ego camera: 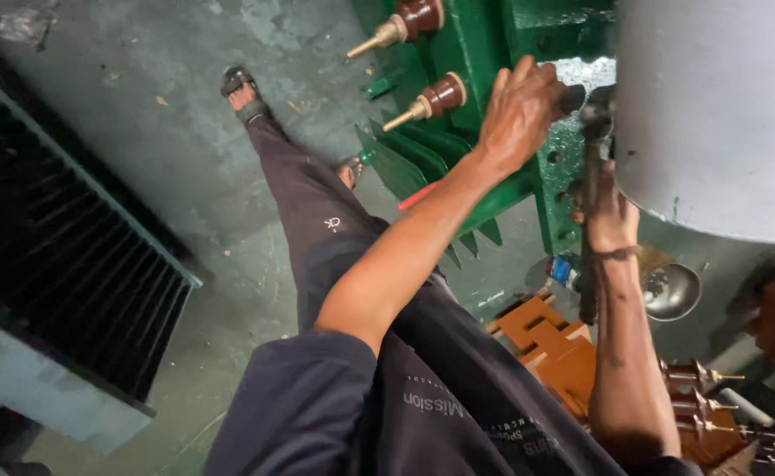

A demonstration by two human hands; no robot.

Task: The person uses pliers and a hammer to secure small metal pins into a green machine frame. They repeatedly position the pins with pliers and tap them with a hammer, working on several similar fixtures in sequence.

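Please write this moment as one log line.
left hand: on green tank edge | right hand: gripping dark rod | grey cylinder: above right

The grey tank [714,115] hides the right hand [612,220] fingers and runs off-frame

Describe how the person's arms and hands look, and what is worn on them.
Both forearms are bare from the elbow down. Dark navy short sleeves cover the upper arms. The right hand has a thin dark band at the wrist. The left hand wears no glove, and I see no ring or watch on it.
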